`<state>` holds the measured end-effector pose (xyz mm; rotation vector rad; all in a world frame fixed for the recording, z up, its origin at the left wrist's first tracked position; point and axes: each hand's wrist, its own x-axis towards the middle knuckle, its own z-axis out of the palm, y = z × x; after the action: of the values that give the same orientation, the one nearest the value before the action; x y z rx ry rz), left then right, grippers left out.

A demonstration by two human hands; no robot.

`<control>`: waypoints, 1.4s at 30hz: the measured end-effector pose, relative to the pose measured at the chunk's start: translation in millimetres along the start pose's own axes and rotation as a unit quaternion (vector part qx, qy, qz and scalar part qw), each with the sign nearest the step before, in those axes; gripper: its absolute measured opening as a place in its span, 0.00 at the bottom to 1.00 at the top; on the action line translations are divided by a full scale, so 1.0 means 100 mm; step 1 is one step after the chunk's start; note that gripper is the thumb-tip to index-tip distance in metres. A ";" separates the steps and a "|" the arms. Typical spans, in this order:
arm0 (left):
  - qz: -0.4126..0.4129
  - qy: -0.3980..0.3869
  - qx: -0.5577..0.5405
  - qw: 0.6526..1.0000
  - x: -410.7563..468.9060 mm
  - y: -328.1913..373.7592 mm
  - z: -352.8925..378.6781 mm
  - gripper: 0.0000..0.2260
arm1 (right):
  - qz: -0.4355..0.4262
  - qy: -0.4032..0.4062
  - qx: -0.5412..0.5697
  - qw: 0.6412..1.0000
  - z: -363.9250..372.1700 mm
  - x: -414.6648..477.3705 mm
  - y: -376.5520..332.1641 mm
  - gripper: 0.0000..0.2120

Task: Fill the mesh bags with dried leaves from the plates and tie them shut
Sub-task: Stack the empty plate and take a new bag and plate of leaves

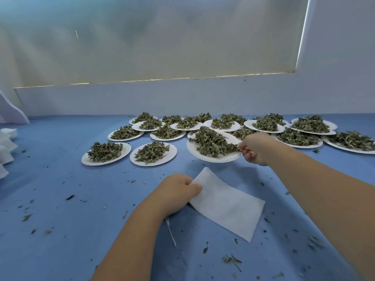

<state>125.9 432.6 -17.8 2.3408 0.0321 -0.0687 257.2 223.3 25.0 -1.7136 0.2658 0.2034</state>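
Note:
A flat white mesh bag (pixel 225 203) lies on the blue table, and my left hand (pixel 176 191) pinches its left end. A thin white drawstring (pixel 170 232) trails from under that wrist. My right hand (pixel 256 148) grips the right rim of a white paper plate (pixel 215 158) heaped with dried green leaves (pixel 211 144); the plate is tilted and lifted slightly off the table, just beyond the bag.
Several more paper plates of dried leaves (pixel 154 153) crowd the far half of the blue table (pixel 60 199), up to the white wall. A stack of white mesh bags (pixel 6 147) sits at the left edge. Leaf crumbs (pixel 231 259) are scattered around.

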 end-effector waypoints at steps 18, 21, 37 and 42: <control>-0.007 0.075 -0.013 0.997 -0.09 0.24 0.16 0.16 | 0.022 -0.119 -0.038 0.992 -1.83 -0.94 0.67 0.04; 0.058 0.153 0.011 0.986 -0.06 0.46 0.24 0.18 | 0.013 -0.127 -0.085 0.988 -1.96 -1.01 0.79 0.03; 0.162 0.272 -0.019 0.948 0.16 1.18 0.95 0.07 | -0.050 -0.035 -0.280 0.958 -2.10 -1.08 0.91 0.14; 0.162 0.216 -0.012 0.963 0.14 1.12 1.04 0.14 | -0.095 -0.060 -0.318 0.942 -1.98 -1.11 0.65 0.11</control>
<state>140.7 280.0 -10.7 2.2629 -0.1348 0.6001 129.4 25.5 26.6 -2.3421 -0.0722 0.2689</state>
